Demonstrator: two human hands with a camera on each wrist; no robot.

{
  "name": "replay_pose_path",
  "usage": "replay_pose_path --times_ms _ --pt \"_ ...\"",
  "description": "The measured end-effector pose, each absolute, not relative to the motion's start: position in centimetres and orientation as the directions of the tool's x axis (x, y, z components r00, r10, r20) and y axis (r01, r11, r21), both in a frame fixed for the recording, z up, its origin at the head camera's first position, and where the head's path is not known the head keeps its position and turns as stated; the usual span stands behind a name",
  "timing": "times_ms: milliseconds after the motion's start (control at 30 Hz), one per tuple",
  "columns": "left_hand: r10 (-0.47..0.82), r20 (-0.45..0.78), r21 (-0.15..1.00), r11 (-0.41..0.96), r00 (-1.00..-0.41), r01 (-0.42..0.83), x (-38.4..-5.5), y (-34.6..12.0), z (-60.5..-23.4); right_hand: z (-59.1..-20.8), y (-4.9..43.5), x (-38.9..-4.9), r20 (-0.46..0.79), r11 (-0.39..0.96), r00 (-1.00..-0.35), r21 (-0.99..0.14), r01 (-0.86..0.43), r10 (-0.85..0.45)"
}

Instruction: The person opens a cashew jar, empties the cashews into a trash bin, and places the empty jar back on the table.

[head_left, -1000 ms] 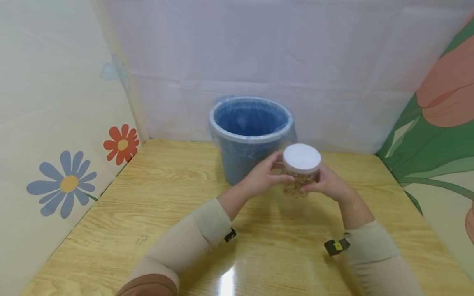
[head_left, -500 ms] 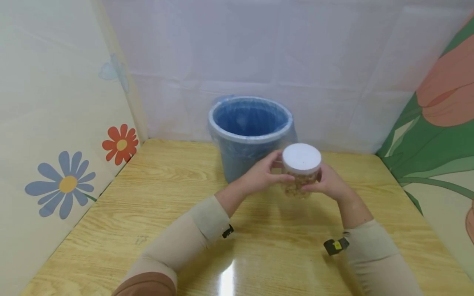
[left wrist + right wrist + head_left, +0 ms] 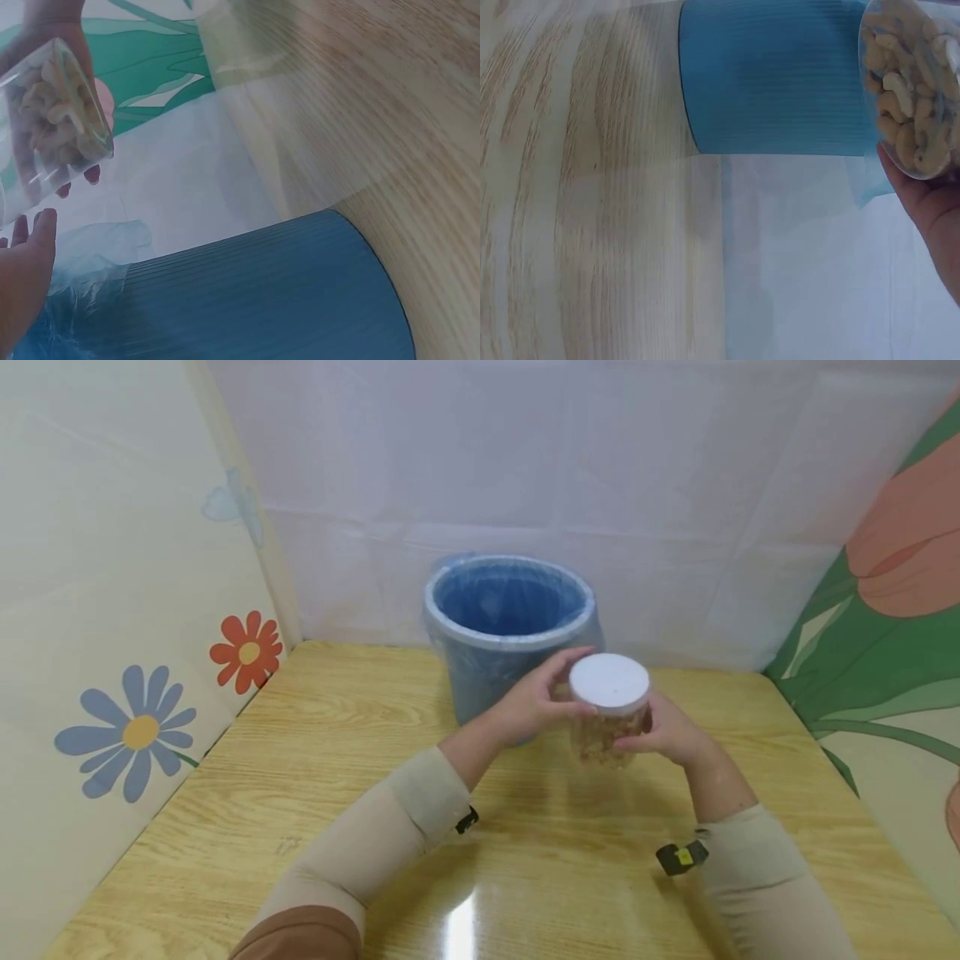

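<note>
A clear plastic jar [image 3: 597,739] with a white screw lid [image 3: 610,681] is held above the table, in front of a blue bin. Cashews [image 3: 907,97] fill its lower part, as the right wrist view shows up close. My right hand [image 3: 671,731] grips the jar's body from the right, thumb across its front. From the left, my left hand [image 3: 534,700] spans the lid's rim, with its thumb at the near edge and fingers behind. Its fingertips are partly hidden by the lid. The lid lies outside the left wrist view, where the jar [image 3: 60,112] appears tilted.
The blue bin [image 3: 480,681], lined with a thin plastic bag, stands at the back of the wood-grain table [image 3: 360,760], just left of and behind the jar. A white sheet [image 3: 675,527] hangs behind it. Floral panels [image 3: 142,635] border both sides.
My left hand has shifted upward from the jar's side to the lid's rim. The jar has dipped very slightly, and my right hand keeps its grip in nearly the same place.
</note>
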State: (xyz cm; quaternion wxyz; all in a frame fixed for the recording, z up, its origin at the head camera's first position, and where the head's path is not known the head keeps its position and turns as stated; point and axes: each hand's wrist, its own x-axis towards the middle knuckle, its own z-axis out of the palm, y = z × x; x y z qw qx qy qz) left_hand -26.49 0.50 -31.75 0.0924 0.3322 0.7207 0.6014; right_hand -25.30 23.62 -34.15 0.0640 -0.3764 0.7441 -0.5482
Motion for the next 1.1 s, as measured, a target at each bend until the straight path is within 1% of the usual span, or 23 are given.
replay_pose_path --times_ms 233,400,467,633,867,1100 --pt "0.632 0.331 0.919 -0.048 -0.701 0.390 -26.6 0.6 -31.7 -34.1 23.4 -25.2 0.320 0.084 -0.677 -0.867 -0.492 -0.663" --pt "0.673 0.321 0.921 -0.060 -0.666 0.384 -25.8 0.3 -30.7 -34.1 23.4 -25.3 0.321 0.057 -0.645 -0.867 -0.494 -0.694" --pt "0.678 0.315 0.916 -0.035 -0.664 0.399 -25.3 0.3 -30.1 -34.1 23.4 -25.3 0.325 0.045 -0.633 -0.867 -0.496 -0.702" --pt "0.669 0.295 0.910 0.022 -0.682 0.415 -24.7 0.3 -29.4 -34.2 23.4 -25.3 0.343 0.017 -0.609 -0.863 -0.506 -0.715" --pt "0.618 0.279 0.905 0.088 -0.735 0.417 -26.2 1.0 -31.3 -34.0 23.1 -25.4 0.338 0.023 -0.606 -0.862 -0.507 -0.720" --pt "0.573 0.299 0.899 0.099 -0.763 0.427 -26.5 1.3 -32.0 -33.9 22.9 -25.4 0.338 0.050 -0.611 -0.848 -0.527 -0.715"
